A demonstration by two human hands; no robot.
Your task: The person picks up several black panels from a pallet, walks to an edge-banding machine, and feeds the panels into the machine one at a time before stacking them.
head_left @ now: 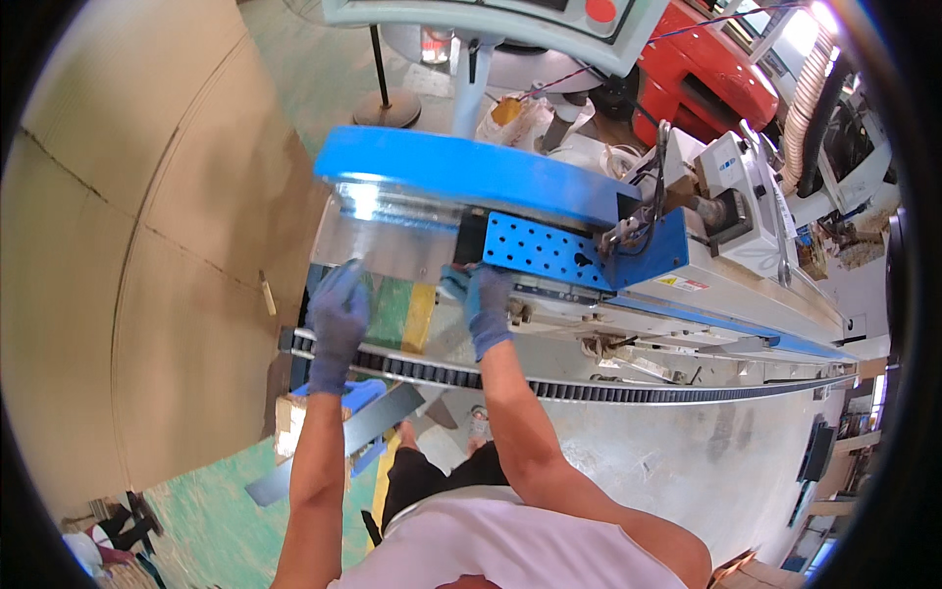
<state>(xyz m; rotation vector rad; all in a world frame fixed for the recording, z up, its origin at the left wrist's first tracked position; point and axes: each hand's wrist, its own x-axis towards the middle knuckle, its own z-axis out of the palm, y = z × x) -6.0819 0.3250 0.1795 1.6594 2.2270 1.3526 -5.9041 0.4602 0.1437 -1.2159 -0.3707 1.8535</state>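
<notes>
Both my hands wear grey-blue gloves and are at the front edge of a machine with a long blue cover [471, 167]. My left hand [339, 319] is by the left end of its bare metal bed [378, 240], fingers drawn together at the edge. Anything between those fingers is too small to make out. My right hand [488, 306] is closed at the near left corner of a blue plate with round holes [545, 250], beside a dark gap [471, 240]. Its fingertips are partly hidden, and so is whatever they grip.
A roller conveyor rail [549, 391] curves between my body and the machine. Large brown boards [128, 245] stand at the left. Below my left forearm are a grey flat strip [388, 417] and something blue. A control panel [510, 25] overhangs the far side; a red machine [697, 79] stands behind.
</notes>
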